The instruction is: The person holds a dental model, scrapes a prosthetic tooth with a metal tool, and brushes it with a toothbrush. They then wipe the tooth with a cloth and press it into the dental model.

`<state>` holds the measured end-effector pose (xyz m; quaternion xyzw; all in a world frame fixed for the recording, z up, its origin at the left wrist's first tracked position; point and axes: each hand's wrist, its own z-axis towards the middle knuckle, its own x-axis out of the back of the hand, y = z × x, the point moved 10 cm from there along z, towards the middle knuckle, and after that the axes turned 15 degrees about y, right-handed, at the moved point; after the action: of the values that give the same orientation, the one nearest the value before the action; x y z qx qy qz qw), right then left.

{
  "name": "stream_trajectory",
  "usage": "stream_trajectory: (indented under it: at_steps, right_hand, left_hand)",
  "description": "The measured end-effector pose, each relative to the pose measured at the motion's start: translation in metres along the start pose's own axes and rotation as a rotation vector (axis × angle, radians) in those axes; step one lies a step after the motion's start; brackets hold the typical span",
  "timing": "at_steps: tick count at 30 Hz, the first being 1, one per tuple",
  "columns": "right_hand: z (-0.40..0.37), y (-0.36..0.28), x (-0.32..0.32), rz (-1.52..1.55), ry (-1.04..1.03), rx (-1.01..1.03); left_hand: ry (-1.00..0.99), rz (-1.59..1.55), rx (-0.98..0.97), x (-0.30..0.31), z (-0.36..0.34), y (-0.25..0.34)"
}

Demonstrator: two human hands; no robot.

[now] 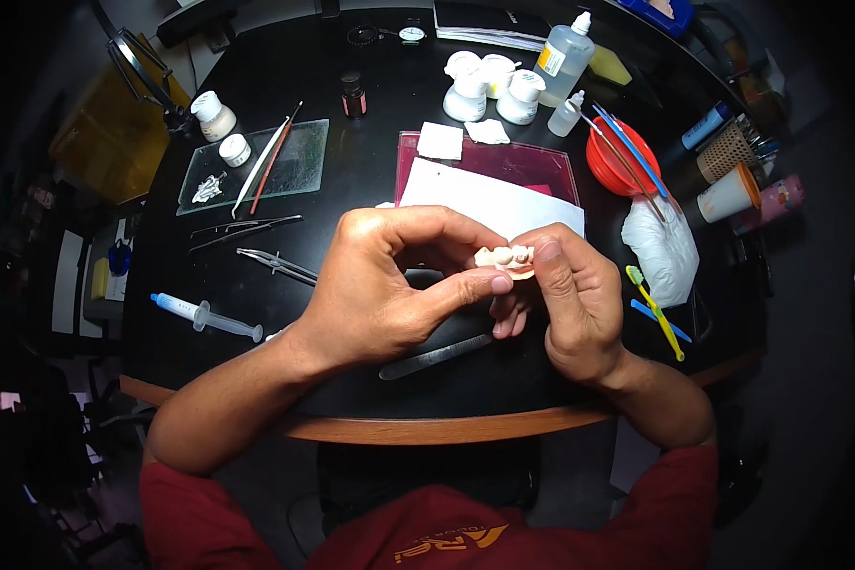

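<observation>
Between both hands, above the front middle of the black table, is a small dental model [510, 258] with cream teeth and a pinkish base. My left hand [389, 275] pinches its left side between thumb and fingers. My right hand [576, 302] grips its right end, the thumb on top and other fingers curled behind. A white paper sheet [489, 201] lies on a dark red glass plate [560, 161] just beyond the hands. Below them a metal spatula-like tool [435, 357] rests on the table.
Left: glass slab [306, 157] with brushes, jars, tweezers [277, 266] and a syringe [204, 315]. Back: white bottles [465, 100] and a clear bottle [565, 59]. Right: red bowl [610, 163], white tissue [660, 249], yellow toothbrush [662, 325] and cup [727, 195]. The wooden table edge [427, 431] is nearest.
</observation>
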<state>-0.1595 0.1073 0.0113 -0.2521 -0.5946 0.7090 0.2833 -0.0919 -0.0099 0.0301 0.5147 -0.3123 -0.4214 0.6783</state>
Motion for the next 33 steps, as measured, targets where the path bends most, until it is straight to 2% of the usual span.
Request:
stream_trajectory:
  at_steps: [3,33]
  right_hand:
    - [0.001,-0.004,0.001,0.016,0.011,0.038]
    - [-0.003,-0.014,0.004,-0.08,0.028,0.165]
  left_hand:
    - [-0.002,0.011,-0.054,0.0,0.001,0.0]
    - [0.001,0.054,-0.112,0.0,-0.001,0.007]
